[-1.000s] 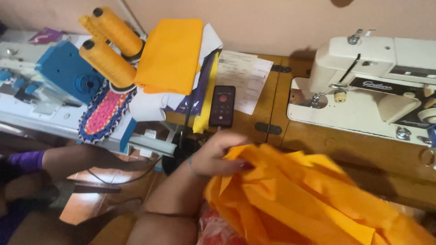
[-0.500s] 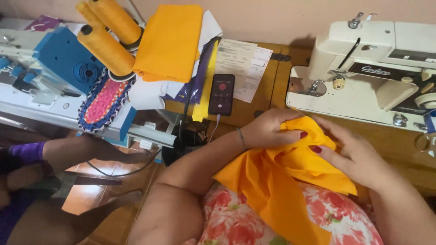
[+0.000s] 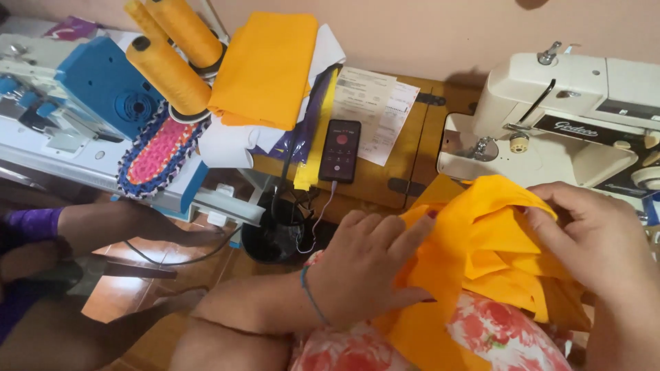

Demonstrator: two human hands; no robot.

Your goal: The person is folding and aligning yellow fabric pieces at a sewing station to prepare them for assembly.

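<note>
Down in the lap, over a floral-print garment [image 3: 495, 336], lies a bunched piece of orange fabric [image 3: 481, 254], and both hands are on it. The left hand [image 3: 368, 264] lies spread across the cloth's left side, fingers fairly straight and only loosely curled, the thumb tucked under a fold — pressing and pinching rather than gripping hard. The right hand [image 3: 591, 237] comes from the right, its fingers bent over the cloth's upper edge and closed on a fold there.

Just beyond the fabric stands a white sewing machine [image 3: 550, 130] on a wooden table [image 3: 412, 148]. On the table lie a dark phone [image 3: 339, 150] with a lit screen and a cable leading off it, and printed paper sheets [image 3: 375, 103] beside it. Further left, a folded stack of orange cloth [image 3: 265, 65] rests on white and purple material. Two cones of orange thread [image 3: 172, 58] stand on a blue-and-white machine [image 3: 89, 103], with a pink and blue braided mat [image 3: 155, 154] on it. A dark bin-like container [image 3: 275, 237] sits on the floor below the table; its contents cannot be made out. At far left, another person's arm [image 3: 103, 220] in a purple sleeve [image 3: 27, 223] reaches in.
</note>
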